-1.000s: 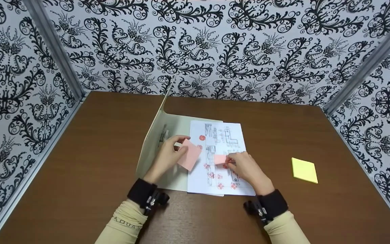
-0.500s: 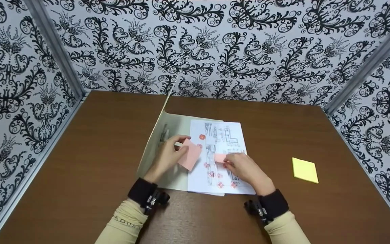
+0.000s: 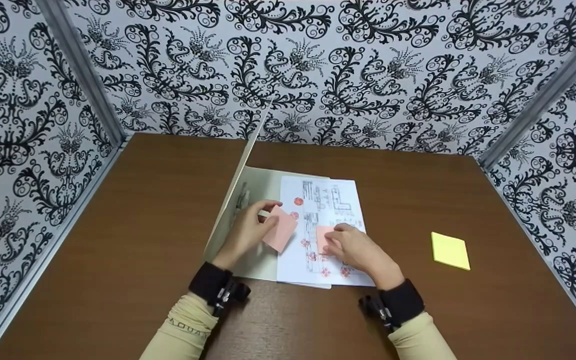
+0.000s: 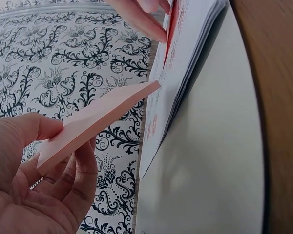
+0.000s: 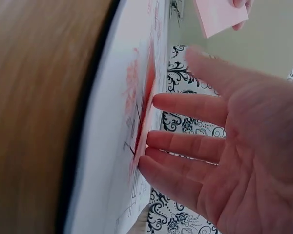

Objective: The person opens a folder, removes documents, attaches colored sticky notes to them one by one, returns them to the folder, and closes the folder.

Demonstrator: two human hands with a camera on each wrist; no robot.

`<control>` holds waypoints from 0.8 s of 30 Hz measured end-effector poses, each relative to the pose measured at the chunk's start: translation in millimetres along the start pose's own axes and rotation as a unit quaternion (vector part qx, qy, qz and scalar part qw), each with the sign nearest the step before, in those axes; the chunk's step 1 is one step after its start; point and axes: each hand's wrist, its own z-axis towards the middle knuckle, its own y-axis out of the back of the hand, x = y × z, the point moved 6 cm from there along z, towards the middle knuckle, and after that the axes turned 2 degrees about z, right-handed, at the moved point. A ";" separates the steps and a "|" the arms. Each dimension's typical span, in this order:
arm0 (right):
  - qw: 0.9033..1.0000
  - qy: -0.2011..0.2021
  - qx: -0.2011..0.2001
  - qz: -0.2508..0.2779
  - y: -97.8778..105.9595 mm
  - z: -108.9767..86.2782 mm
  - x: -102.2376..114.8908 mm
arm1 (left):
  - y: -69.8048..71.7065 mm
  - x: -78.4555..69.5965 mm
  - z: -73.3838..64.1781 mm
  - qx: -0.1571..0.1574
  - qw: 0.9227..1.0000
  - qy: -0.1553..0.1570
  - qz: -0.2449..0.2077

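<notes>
Clock directions are read in the head view, with 12 on the far side.

Fingers, right hand (image 3: 360, 245): extended, grasping nothing; tips touch the pink note (image 3: 322, 237); in the right wrist view the thumb stands apart from it.

Fingers, left hand (image 3: 249, 229): pinching the pink pad (image 3: 280, 232), thumb on the upper face, other fingers beneath. In the left wrist view the pad is tilted, clear of the papers.

Pink note, one: on the top sheet, at 3 o'clock from the pad.

Papers (image 3: 294, 267), white, stacked, edges uneven. Printed with black line drawings and tables; an L-shaped outline at 1 o'clock from the note. Red stamps (image 3: 299, 201) at 11 o'clock from it, others near 6. Small print not legible.

Folder (image 3: 260, 272), pale: base under the papers; cover (image 3: 232, 192) raised, leaning, at 9 o'clock from them, a metal fastener (image 3: 244, 196) on its inner face. Whether the left hand touches the cover cannot be told.

Yellow pad (image 3: 450, 251), one: flat on the table (image 3: 93, 240), at 3 o'clock, well apart from the papers.

Wrists: two black bands (image 3: 210, 284), each with a small camera (image 3: 240, 292); sleeves (image 3: 183, 325) pale yellow, lettering on the left.

Outermost: walls (image 3: 288, 65), white with black scrollwork.
</notes>
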 end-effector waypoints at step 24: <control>0.998 0.036 0.036 -0.042 -7.5 -3.0 19.7 | -14.6 3.7 -8.7 0.099 0.993 -0.046 0.034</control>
